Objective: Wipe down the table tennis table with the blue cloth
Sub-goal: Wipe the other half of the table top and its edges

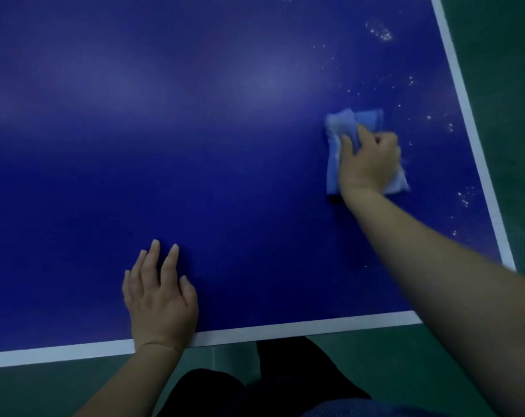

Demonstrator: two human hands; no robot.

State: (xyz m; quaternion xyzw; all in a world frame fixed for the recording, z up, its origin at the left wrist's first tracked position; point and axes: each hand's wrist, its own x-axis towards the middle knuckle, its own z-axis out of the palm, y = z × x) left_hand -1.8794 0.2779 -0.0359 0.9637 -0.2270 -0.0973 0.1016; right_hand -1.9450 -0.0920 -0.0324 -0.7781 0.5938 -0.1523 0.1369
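Observation:
The dark blue table tennis table [195,145] fills most of the head view, with white lines along its near and right edges. A light blue cloth [342,124] lies folded on the table towards the right side. My right hand [366,161] presses down on it with curled fingers gripping its folds. My left hand [159,296] rests flat on the table near the front edge, fingers spread and straight, holding nothing. Small water droplets [381,33] glisten on the surface to the right of the cloth and beyond it.
The table's right edge [465,115] and near edge [285,328] border a green floor [511,85]. My dark trousers [285,380] show below the near edge. More droplets [464,198] sit near the right line.

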